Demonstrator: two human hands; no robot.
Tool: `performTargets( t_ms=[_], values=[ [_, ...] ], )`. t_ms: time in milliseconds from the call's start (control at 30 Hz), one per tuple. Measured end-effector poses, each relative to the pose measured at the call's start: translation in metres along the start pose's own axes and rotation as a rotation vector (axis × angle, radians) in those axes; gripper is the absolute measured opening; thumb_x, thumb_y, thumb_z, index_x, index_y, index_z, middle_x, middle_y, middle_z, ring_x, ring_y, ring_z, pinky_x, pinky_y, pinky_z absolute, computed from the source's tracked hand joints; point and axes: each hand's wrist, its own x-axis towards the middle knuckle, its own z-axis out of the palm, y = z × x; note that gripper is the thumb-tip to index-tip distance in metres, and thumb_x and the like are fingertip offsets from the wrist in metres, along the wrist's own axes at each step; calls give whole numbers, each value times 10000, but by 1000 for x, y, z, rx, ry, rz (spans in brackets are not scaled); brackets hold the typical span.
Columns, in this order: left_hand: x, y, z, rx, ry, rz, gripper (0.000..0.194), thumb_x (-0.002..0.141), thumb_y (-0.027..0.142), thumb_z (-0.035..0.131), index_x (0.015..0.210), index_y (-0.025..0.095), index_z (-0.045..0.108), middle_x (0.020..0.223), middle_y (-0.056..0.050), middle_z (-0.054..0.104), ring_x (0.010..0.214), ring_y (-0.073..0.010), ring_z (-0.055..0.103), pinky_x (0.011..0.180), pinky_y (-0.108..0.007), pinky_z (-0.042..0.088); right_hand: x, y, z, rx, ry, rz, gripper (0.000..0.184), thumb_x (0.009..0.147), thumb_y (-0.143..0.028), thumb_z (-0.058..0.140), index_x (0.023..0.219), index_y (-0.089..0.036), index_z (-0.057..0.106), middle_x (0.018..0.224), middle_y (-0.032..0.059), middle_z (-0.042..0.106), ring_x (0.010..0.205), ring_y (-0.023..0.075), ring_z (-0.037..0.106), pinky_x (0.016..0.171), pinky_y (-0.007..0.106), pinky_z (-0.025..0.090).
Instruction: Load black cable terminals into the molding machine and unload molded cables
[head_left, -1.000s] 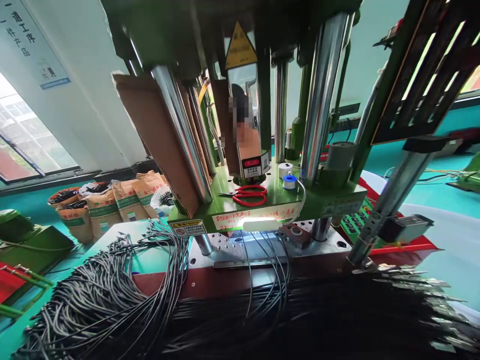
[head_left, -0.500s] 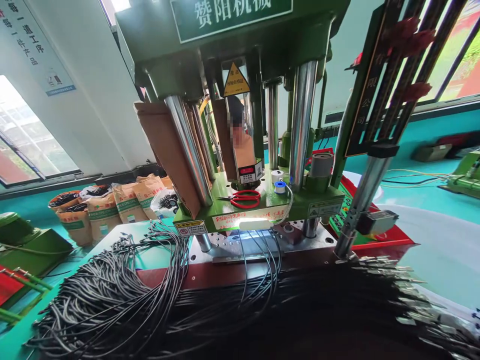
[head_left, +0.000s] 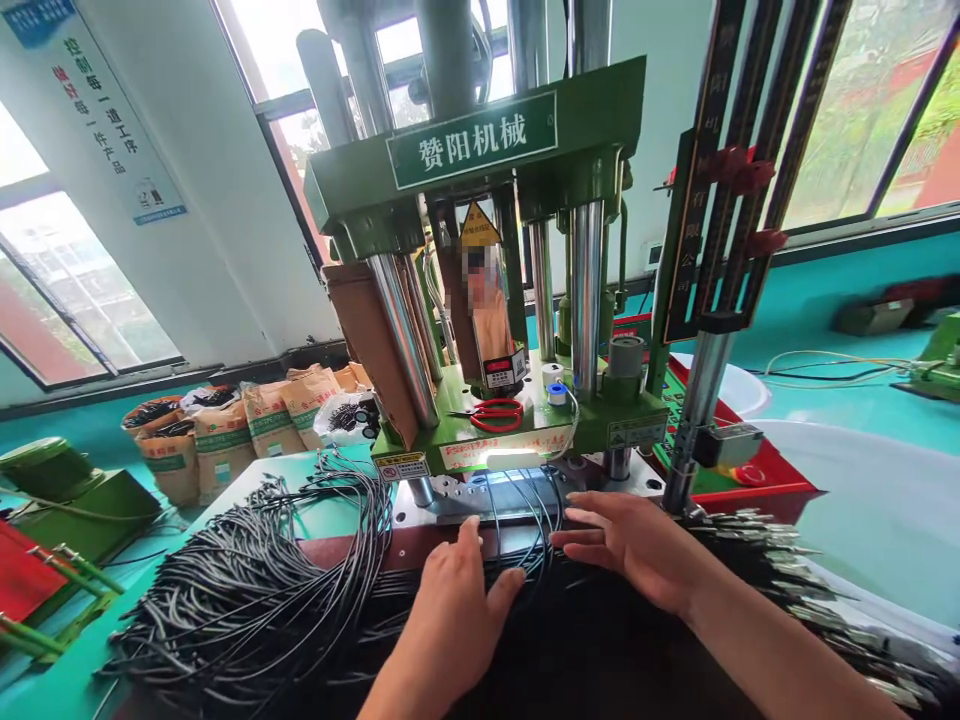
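My left hand (head_left: pixel 459 606) hovers over the dark heap at the front of the press, index finger stretched forward and thumb apart, with nothing visible in it. To its right, my right hand (head_left: pixel 628 545) is open, fingers spread and pointing left beside several thin black cables (head_left: pixel 538 515). Those cables run from the metal mold plate (head_left: pixel 465 502) down toward the front, between my two hands. Whether either hand touches a cable I cannot tell. The green press (head_left: pixel 472 215) stands behind, its lit strip lamp (head_left: pixel 517 458) above the plate.
A large bundle of black cables (head_left: pixel 225 590) lies at the left. More cable ends with pale metal tips (head_left: pixel 795 580) stick out at the right. Red-handled scissors (head_left: pixel 496 415) and a blue-and-white spool (head_left: pixel 556 394) rest on the press ledge. A steel post (head_left: pixel 694 415) rises at the right.
Both my hands have come into view from below, reaching toward the cables at the plate. The camera view has tilted up, so more of the press top shows.
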Motion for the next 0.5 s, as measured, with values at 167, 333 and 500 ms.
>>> performTargets(
  t_ms=[167,333,500],
  values=[
    [0,10,6,-40,-52,51,616,865,404,444,1387,97,327,1287,-147,574,1256,-237,471,1152,-423,211,10,0,8,131,-92,236,230,836,-177,585,1036,-130,482,891,98,626,622,165,694,445,195,571],
    [-14,8,14,-78,114,115,522,876,329,404,1371,167,368,1357,-98,524,1291,-246,438,1146,-499,247,2,12,29,294,-418,447,168,895,-191,449,1024,-98,504,786,81,672,502,148,663,341,161,499],
    [-56,6,69,-28,324,448,425,883,190,328,1217,302,565,1224,-52,630,1201,-239,540,1025,-478,458,-11,19,54,351,-559,397,167,808,-124,518,974,-112,536,794,70,687,446,92,597,306,117,407]
  ],
)
